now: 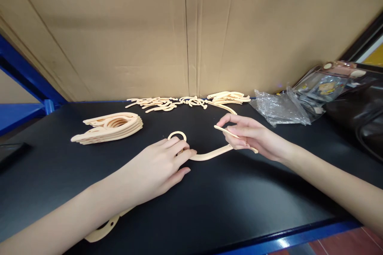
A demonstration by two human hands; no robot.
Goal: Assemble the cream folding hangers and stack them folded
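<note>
A cream plastic folding hanger (211, 154) lies spread on the black table, one arm reaching right and the other partly under my left forearm. My left hand (163, 163) rests palm down over its middle, fingers bent onto it and thumb apart. Past those fingers shows a curved, ring-like part (177, 133); the hanger's centre is hidden. My right hand (247, 135) is raised over the end of the right arm. Between its thumb and fingers it pinches a thin cream plastic strip (226, 130), tilted down to the right.
On the left is a stack of folded cream hangers (112, 127). Along the cardboard wall (134, 28) lie loose strips (158, 103), small hook pieces (194, 101) and a pile of longer arms (229, 97). Clear plastic bags (281, 107) and a dark bag (356, 103) are at right.
</note>
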